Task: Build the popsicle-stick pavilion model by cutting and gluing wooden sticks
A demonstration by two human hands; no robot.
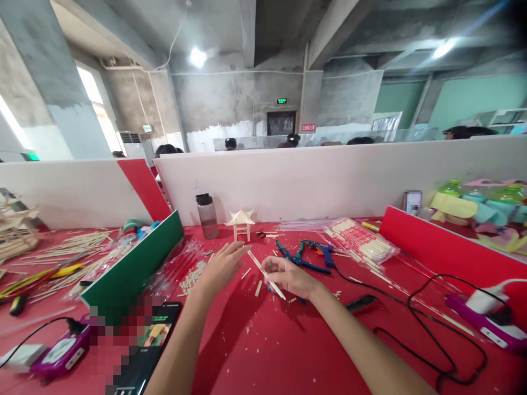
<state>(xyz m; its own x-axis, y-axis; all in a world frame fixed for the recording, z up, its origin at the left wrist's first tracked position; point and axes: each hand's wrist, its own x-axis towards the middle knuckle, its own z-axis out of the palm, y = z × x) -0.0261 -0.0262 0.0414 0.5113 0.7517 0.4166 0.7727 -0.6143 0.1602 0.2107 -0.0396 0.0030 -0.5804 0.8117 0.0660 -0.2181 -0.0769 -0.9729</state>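
My right hand [293,277] is closed around thin pale wooden sticks [256,260], which slant down to the right above the red table. My left hand [224,267] reaches in from the left with its fingers stretched out, near the upper end of the sticks; I see nothing in it. Just beyond both hands stands a small pavilion model [241,222] built of the same kind of sticks. Short cut pieces [258,288] lie on the table between the hands. Blue-handled pliers [302,260] and a blue glue gun [325,252] lie behind my right hand.
A water bottle [207,215] stands by the white partition [288,186]. On the right are a packet of sticks [362,241], a black cable [415,307] and a purple power strip [486,323]. A phone [158,340] lies beside my left forearm, near a green divider board [135,263].
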